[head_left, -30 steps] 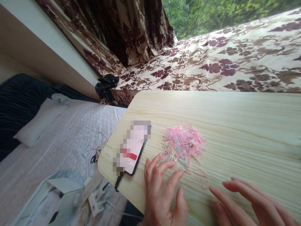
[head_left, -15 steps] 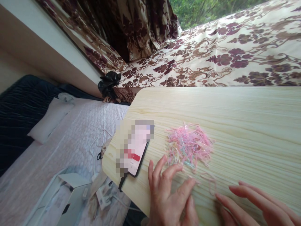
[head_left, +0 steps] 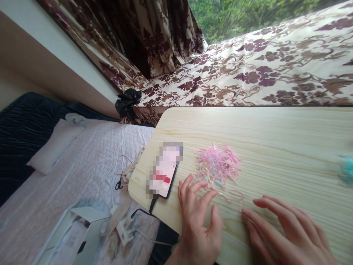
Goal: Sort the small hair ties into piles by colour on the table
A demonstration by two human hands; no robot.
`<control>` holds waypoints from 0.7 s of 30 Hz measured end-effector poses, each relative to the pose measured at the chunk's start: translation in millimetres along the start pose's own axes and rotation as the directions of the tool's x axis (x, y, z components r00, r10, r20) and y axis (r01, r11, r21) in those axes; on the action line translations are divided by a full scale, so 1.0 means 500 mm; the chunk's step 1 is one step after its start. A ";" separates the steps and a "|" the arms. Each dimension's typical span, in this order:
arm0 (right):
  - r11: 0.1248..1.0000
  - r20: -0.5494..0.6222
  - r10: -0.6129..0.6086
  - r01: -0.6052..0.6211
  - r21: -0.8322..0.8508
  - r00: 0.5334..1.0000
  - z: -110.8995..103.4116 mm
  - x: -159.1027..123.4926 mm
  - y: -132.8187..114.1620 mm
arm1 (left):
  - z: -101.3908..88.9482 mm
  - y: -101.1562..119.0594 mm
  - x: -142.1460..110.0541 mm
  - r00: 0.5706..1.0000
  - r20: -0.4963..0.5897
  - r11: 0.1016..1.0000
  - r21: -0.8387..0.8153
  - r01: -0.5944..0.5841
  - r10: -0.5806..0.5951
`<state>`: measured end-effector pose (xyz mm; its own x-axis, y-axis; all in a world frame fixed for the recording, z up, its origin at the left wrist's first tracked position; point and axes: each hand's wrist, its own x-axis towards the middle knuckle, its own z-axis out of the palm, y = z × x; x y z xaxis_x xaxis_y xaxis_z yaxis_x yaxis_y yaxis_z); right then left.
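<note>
A loose pile of thin pink strands (head_left: 217,163), mixed with some yellow and blue ones, lies on the light wood-grain table (head_left: 286,143). They look like small elastic bands. Just below the pile, my left hand (head_left: 197,219) has its fingers spread, with the fingertips close to the near strands. One thin pink loop (head_left: 239,198) lies apart from the heap, between my two hands. My right hand (head_left: 286,228) is low on the right, fingers apart, its index fingertip at the edge of that loop. Neither hand is seen holding anything.
A phone (head_left: 167,173) with a cable lies left of the pile, its screen partly blurred. At the right edge is a teal bundle (head_left: 349,169). A bed (head_left: 96,147) with an open white box (head_left: 88,221) and a power strip (head_left: 125,230) is beyond the table's left edge.
My view has shifted, bringing the teal bundle in at the right edge. My left thumb has spread away from its fingers, and my right hand is slightly further left, nearer the loop.
</note>
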<state>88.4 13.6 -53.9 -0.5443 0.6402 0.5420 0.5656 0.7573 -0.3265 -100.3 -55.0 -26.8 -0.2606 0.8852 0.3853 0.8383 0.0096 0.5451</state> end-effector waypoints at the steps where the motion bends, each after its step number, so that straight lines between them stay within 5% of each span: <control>1: 1.000 -0.003 -0.022 0.022 -0.003 1.000 -0.002 0.004 -0.004 | -0.002 0.003 0.001 1.000 0.003 1.000 -0.013 0.011 -0.011; 12: 0.985 0.089 -0.076 0.089 -0.146 0.993 -0.075 0.002 0.022 | 0.000 0.001 0.001 1.000 -0.004 0.995 -0.096 -0.006 0.006; 21: 0.966 0.075 0.006 0.014 -0.260 0.997 -0.039 0.065 -0.018 | -0.001 0.005 0.005 1.000 -0.023 0.996 -0.087 -0.006 0.004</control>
<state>77.5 24.9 -18.4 -0.5858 0.6524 0.4808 0.6994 0.7067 -0.1068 -99.1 -53.0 -24.3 -0.2686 0.8743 0.4043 0.7950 -0.0358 0.6056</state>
